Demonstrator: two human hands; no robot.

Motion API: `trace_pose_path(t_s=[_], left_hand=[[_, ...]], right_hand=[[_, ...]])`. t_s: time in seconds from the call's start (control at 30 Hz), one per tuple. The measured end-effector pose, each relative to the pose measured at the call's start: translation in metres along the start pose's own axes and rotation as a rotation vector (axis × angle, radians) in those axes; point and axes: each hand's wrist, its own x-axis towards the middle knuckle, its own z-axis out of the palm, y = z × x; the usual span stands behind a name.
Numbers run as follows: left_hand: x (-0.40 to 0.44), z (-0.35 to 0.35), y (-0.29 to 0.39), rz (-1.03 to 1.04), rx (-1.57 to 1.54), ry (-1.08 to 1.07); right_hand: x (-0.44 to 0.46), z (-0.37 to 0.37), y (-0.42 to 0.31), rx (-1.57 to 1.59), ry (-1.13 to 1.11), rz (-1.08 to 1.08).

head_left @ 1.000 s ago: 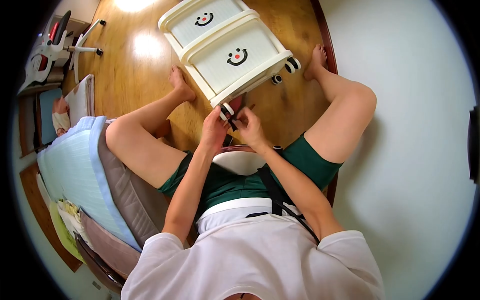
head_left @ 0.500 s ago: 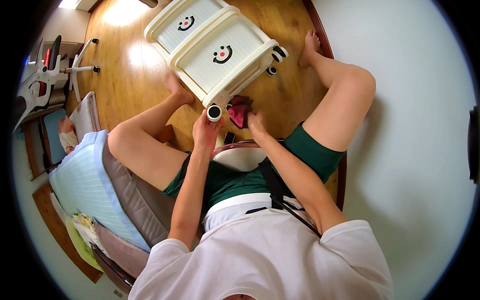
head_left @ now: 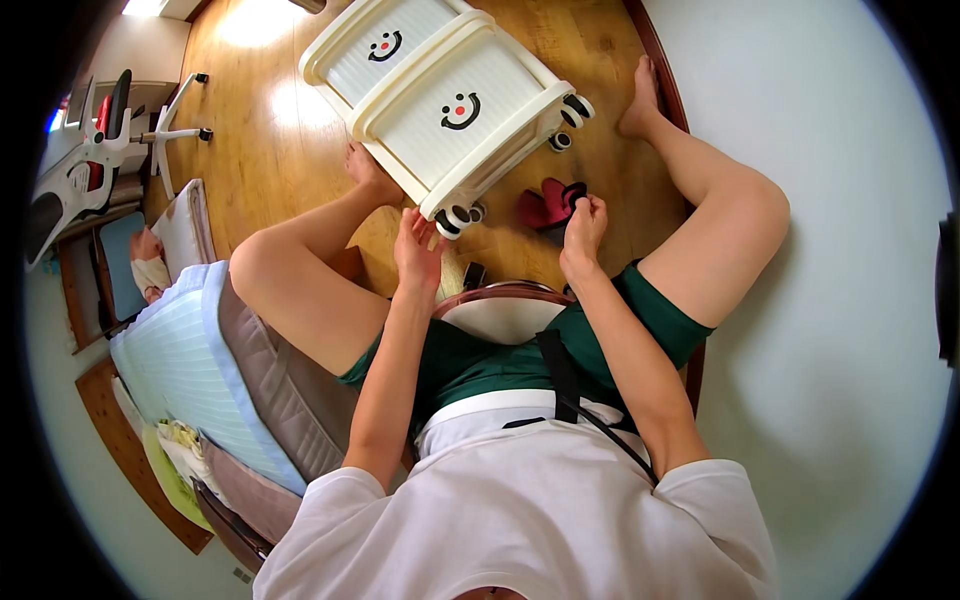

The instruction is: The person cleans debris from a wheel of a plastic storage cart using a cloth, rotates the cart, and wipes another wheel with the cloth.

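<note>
My left hand (head_left: 418,250) is at the near lower corner of a white plastic drawer cart (head_left: 415,120), fingers apart, with the fingertips beside a black-and-white caster wheel (head_left: 452,222). Whether they touch the cart's edge is hard to tell. The cart is tipped so that its casters point toward me, and smiling faces mark its drawer fronts. In my right hand (head_left: 585,238), to the right of that corner, a dark red cloth with black parts (head_left: 545,205) is pinched and hangs over the floor. More casters (head_left: 576,110) show at the cart's far right corner.
I sit on a low seat (head_left: 500,312), legs spread either side of the cart, on a wooden floor (head_left: 250,130). A pale wall (head_left: 820,300) rises on my right. To the left are a bed with a light blue cover (head_left: 200,350) and a white-framed office chair (head_left: 160,135).
My right hand has drawn the red cloth away from the caster, to the right. My left hand has loosened from the wheel, which has turned to show its side differently.
</note>
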Motion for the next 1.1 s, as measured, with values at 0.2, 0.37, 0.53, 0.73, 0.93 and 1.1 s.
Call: trace_pose_path(t_s=[0.2, 0.37, 0.53, 0.73, 0.93, 1.1], left_hand=[[0.018, 0.020, 0.050, 0.132, 0.048, -0.089], [0.050, 0.019, 0.080, 0.104, 0.164, -0.309], [0.073, 0.031, 0.097, 0.018, 0.255, -0.345], [0.065, 0.039, 0.106, 0.066, 0.356, -0.406], [0.093, 0.028, 0.095, 0.155, 0.298, -0.433], [0.089, 0.030, 0.092, 0.146, 0.231, -0.483]], right_hand=[[-0.009, 0.005, -0.023, -0.010, -0.215, -0.014], [-0.002, 0.007, -0.050, -0.093, -0.237, -0.231], [0.033, -0.007, -0.115, -0.306, -0.263, -0.418], [0.095, 0.005, -0.156, -0.692, -0.503, -0.816], [0.109, 0.035, -0.160, -0.969, -0.647, -0.708], [0.112, 0.040, -0.150, -0.938, -0.706, -0.644]])
